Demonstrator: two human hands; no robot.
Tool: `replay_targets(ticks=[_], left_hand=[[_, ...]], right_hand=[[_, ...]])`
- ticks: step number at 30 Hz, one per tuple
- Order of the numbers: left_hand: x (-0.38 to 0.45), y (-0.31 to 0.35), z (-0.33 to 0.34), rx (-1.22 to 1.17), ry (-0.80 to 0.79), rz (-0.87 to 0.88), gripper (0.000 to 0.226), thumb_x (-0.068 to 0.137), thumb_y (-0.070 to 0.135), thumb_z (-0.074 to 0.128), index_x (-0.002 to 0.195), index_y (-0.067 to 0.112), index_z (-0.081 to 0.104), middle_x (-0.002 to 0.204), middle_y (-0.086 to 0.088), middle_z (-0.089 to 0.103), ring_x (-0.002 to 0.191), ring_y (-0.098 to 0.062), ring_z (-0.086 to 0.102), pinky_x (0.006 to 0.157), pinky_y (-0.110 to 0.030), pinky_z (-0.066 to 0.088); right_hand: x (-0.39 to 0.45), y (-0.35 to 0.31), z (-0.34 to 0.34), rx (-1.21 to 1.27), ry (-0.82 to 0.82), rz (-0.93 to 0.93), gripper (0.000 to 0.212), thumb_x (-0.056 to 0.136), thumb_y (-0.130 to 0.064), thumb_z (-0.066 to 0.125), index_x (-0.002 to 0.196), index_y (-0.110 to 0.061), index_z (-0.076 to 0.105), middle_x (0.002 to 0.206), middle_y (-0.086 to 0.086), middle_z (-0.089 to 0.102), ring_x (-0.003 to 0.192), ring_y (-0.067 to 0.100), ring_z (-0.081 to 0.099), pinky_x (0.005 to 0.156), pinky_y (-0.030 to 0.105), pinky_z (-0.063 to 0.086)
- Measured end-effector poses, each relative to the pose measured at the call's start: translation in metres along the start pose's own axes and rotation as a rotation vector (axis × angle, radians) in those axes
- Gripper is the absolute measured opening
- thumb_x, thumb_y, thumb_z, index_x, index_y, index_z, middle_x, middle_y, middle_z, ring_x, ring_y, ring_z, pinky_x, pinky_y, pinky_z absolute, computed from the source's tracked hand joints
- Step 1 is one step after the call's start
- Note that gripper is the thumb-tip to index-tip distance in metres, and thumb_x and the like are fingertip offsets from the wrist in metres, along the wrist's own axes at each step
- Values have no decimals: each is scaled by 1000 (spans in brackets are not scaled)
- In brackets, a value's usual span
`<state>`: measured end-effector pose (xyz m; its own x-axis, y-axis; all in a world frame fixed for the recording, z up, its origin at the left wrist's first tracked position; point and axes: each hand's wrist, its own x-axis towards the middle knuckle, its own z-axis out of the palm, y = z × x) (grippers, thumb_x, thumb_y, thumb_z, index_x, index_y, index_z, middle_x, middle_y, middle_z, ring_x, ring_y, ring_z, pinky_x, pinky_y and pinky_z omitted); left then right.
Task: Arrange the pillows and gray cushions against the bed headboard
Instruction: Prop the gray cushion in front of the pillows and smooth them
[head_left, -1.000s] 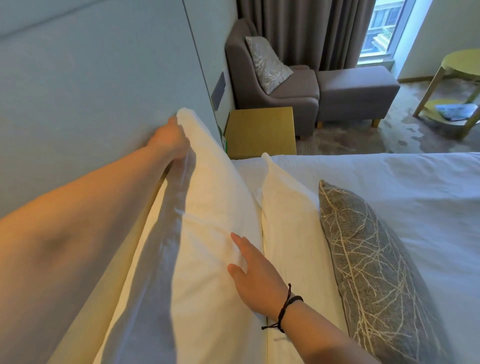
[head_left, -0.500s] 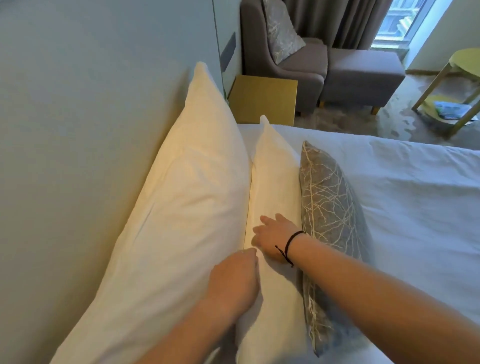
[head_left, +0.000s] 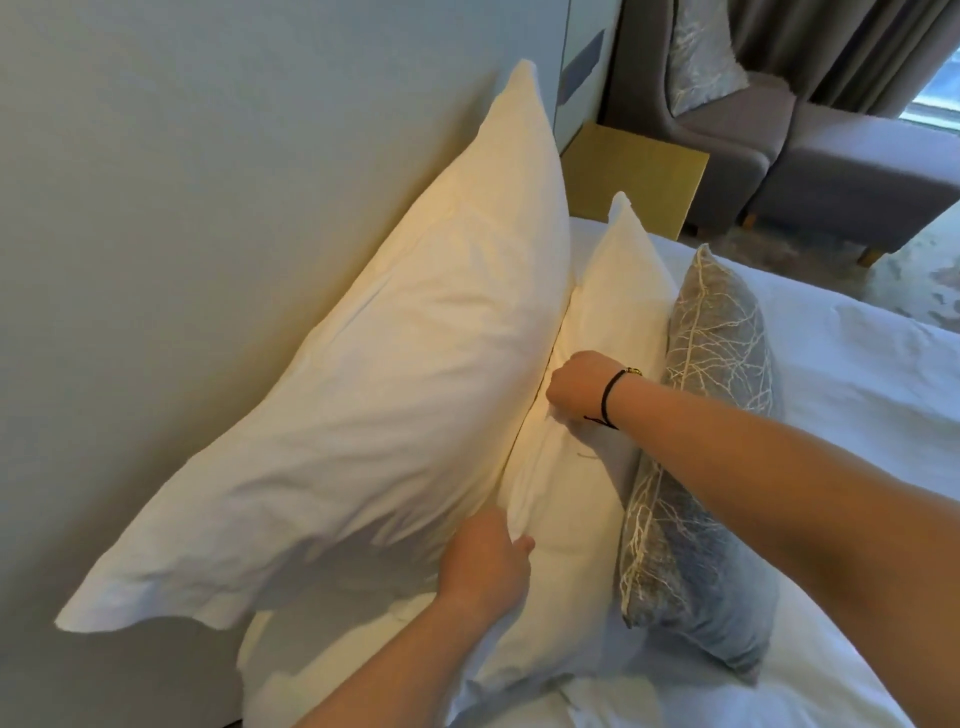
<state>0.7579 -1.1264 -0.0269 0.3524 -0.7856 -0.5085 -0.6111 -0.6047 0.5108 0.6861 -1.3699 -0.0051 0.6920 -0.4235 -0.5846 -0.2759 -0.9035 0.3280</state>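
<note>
A large white pillow (head_left: 395, 395) leans upright against the pale grey headboard (head_left: 208, 208). A second white pillow (head_left: 613, 322) stands in front of it, and a gray cushion (head_left: 711, 395) with a pale branch pattern leans on that one. My left hand (head_left: 488, 561) grips the second pillow's near top edge at the seam between the two pillows. My right hand (head_left: 576, 387), with a black cord bracelet at the wrist, is clenched on the second pillow's fabric further along that edge.
White bedding (head_left: 857, 415) covers the mattress on the right. A yellow bedside table (head_left: 639, 182) stands past the bed's far end. Behind it are a grey armchair (head_left: 727, 124) holding another patterned cushion (head_left: 701, 62), a grey footstool (head_left: 872, 176) and curtains.
My left hand left the big pillow's top corner and came down to the second pillow. My right hand went from flat on the pillow to clenched on its fabric. The view shifted closer.
</note>
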Motion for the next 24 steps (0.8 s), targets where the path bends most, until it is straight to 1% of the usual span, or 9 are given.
replay_targets(ticks=[3, 5, 8, 12, 15, 17, 19, 21, 24], left_hand=[[-10, 11, -9, 48, 101, 73, 29, 97, 41, 50, 111, 18, 60, 107, -4, 66, 101, -28, 62, 80, -34, 48], [-20, 14, -15, 81, 180, 139, 29, 99, 41, 45, 111, 19, 58, 109, -4, 66, 102, -26, 61, 78, -32, 45], [-35, 9, -25, 64, 278, 217, 22, 98, 44, 42, 97, 24, 48, 100, -3, 63, 96, -27, 60, 69, -30, 36], [-38, -14, -39, -42, 118, 177, 29, 92, 50, 53, 80, 27, 38, 85, 5, 56, 81, -19, 57, 60, -30, 33], [-37, -30, -48, -201, 30, 78, 31, 84, 54, 66, 83, 28, 49, 83, 11, 58, 71, -1, 53, 51, -16, 36], [-38, -36, -52, -258, 65, 68, 33, 82, 50, 71, 83, 21, 58, 80, 5, 64, 67, -3, 56, 53, -14, 39], [-42, -39, -55, -260, 94, 106, 30, 85, 44, 70, 78, 17, 59, 74, 3, 63, 62, -5, 53, 53, -16, 38], [-46, -44, -60, -231, 138, 158, 26, 89, 36, 68, 72, 22, 55, 69, 6, 59, 61, -2, 50, 54, -16, 36], [-52, -60, -69, -187, 269, 228, 30, 89, 28, 69, 68, 27, 48, 65, 8, 55, 62, 0, 50, 55, -15, 35]], right_hand=[[-13, 10, -18, 6, 22, 39, 18, 90, -19, 52, 74, -12, 56, 68, 1, 49, 60, 21, 51, 58, 33, 43], [-25, 20, -29, -14, 74, 52, 10, 91, -14, 53, 85, -10, 59, 78, 5, 55, 71, 25, 57, 60, 35, 42], [-40, 25, -38, -13, 190, 78, 11, 90, -5, 51, 92, -11, 61, 89, 6, 60, 80, 27, 62, 63, 35, 46], [-44, 4, -40, 47, 274, 103, 19, 84, 4, 50, 90, -10, 60, 87, 7, 57, 80, 28, 61, 62, 34, 42], [-42, -17, -30, 181, 368, 200, 18, 89, -3, 47, 99, -13, 58, 97, 6, 59, 90, 27, 59, 72, 34, 38], [-44, -25, -19, 363, 473, 328, 27, 92, -10, 44, 116, -17, 54, 118, 7, 57, 110, 26, 54, 87, 37, 41], [-52, -37, -10, 646, 535, 470, 40, 94, -13, 42, 133, -20, 45, 142, 9, 43, 129, 28, 44, 100, 44, 39], [-59, -54, -4, 917, 511, 567, 48, 96, -25, 44, 142, -20, 32, 153, 10, 30, 133, 32, 41, 104, 47, 40], [-67, -80, 0, 1083, 368, 501, 67, 94, -48, 47, 149, -20, 22, 158, 12, 19, 141, 30, 30, 111, 46, 35]])
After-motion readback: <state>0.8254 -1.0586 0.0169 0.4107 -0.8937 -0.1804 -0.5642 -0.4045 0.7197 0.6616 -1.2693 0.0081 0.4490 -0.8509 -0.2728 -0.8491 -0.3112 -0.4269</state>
